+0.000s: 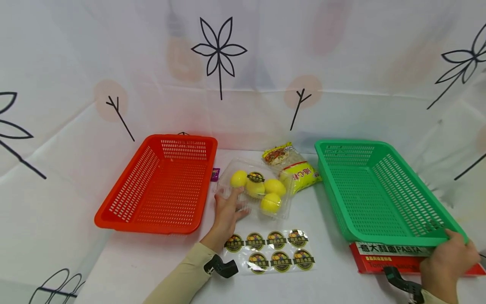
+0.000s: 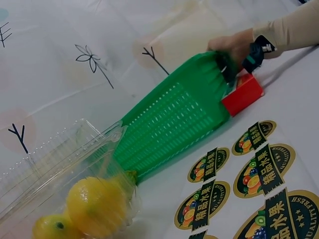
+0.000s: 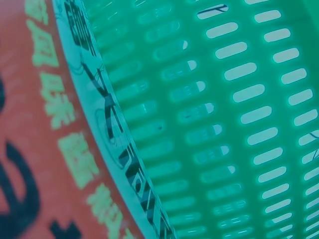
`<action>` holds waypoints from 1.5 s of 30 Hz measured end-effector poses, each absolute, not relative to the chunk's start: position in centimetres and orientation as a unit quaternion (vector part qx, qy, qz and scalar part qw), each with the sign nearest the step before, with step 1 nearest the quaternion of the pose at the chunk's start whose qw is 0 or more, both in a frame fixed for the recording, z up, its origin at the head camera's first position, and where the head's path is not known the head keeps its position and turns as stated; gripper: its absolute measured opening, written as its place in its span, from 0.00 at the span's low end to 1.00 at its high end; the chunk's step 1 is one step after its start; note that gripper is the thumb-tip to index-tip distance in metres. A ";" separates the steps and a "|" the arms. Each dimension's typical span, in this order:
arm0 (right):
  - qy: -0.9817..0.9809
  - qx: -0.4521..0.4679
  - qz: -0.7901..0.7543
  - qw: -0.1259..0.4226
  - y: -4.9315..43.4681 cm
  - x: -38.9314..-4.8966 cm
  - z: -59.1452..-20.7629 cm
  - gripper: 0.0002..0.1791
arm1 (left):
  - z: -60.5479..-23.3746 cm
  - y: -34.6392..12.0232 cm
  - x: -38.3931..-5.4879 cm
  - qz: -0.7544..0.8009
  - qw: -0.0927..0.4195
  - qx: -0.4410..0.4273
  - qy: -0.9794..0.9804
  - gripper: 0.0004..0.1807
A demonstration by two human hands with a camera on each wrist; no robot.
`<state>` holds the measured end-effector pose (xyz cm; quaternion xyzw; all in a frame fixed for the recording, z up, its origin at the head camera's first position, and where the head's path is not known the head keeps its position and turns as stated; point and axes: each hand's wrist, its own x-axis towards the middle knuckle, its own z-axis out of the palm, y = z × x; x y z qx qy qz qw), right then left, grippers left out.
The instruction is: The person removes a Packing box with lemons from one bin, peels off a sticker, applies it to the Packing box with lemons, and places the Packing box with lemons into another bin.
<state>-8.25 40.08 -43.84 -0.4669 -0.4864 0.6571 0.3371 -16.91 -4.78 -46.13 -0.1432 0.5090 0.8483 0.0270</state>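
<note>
My left hand (image 1: 226,211) is at the near left corner of a clear plastic box (image 1: 286,202), its fingers overlapping the edge. Several yellow lemons (image 1: 271,203) lie inside, and a round black-and-gold sticker (image 1: 256,177) is on the lid. In the left wrist view the box's lid (image 2: 82,134) and two lemons (image 2: 97,206) show close up, with the hand itself out of sight. Over on the right, my right hand (image 1: 449,257) grips the near right corner of the green basket's rim (image 1: 402,240). A red pasta box (image 1: 391,264) lies under that rim, partly covered.
A red basket (image 1: 152,227) stands on the left, with a small purple packet (image 1: 215,174) beside it. Behind the lemon box lies a yellow pasta bag (image 1: 303,175). A sheet of round stickers (image 1: 276,257) is on the white table in front. Patterned cloth (image 1: 258,114) hangs behind.
</note>
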 end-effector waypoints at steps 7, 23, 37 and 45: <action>-0.502 -0.477 0.640 0.333 40.9 -8.6 -44.4 0.22 | -45.6 -5.0 -16.8 0.841 0.029 -0.139 0.521 0.47; -0.546 -0.501 0.604 0.293 41.8 -8.4 -44.4 0.26 | -43.1 -4.1 -16.5 0.844 0.042 -0.090 0.527 0.50; -0.529 -0.474 0.634 0.306 41.0 -8.0 -43.4 0.24 | -40.5 -1.9 -17.5 0.853 0.093 -0.043 0.512 0.49; -0.519 -0.470 0.642 0.311 40.9 -8.0 -43.3 0.19 | -39.8 0.3 -18.5 0.857 0.102 -0.024 0.504 0.52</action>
